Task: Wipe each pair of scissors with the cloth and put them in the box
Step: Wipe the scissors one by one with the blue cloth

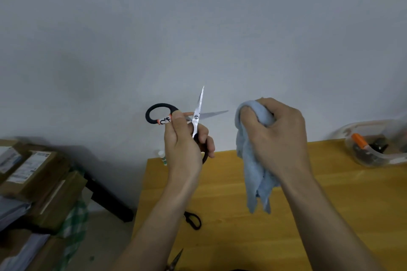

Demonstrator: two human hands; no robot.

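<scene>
In the centre of the frame the left hand (187, 141) holds a pair of black-handled scissors (189, 120) raised in front of the grey wall (198, 28). The fingers are curled around the lower handle loop, and the thumb lies along the other loop, which carries a white label with orange bands. The blades are spread apart, one pointing up and one pointing to the right. To the right of it, apart from the blades, the right hand (275, 136) grips a light blue cloth (255, 160) bunched in its curled fingers, and the loose end of the cloth hangs down above the yellow wooden table (308, 204). On the table, under the left forearm, the dark handle of a second pair of scissors (193, 220) shows, and at the bottom edge of the frame the pointed tip of another pair (176, 259) is visible. At the right edge, on the table, stands a clear plastic box (378, 145) with dark things and an orange piece inside; I cannot tell exactly what they are. In the lower left of the frame there are stacked cardboard boxes (33, 174) and a green checked fabric (74, 220).
</scene>
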